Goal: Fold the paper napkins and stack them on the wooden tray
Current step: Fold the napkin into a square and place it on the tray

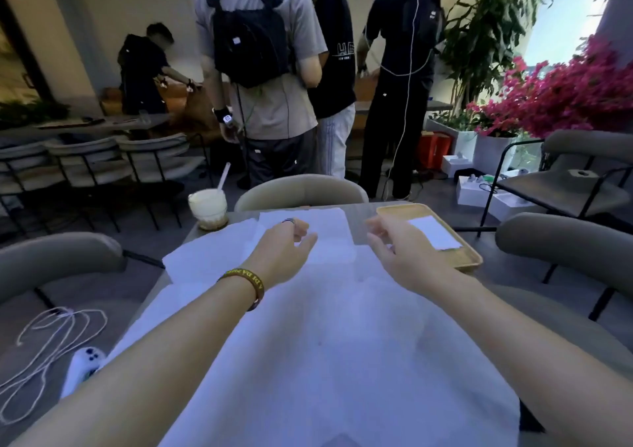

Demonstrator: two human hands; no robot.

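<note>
Napkins (308, 343) blanket the table (360, 212); chairs (301, 189) ring it, seemingly outdoors.

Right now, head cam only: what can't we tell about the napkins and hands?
Head view only:
- Folded white napkin on the rectangular wooden tray: sheet count, too flat to tell.
- Loose white paper napkins: edges washed out, count unclear.
- Left hand: curled fingers hide whether it pinches anything.

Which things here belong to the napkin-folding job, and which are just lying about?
Job: spread napkins, folded napkin, wooden tray.
Lying about: drink with straw, white cord, controller, pink flowers.
</note>
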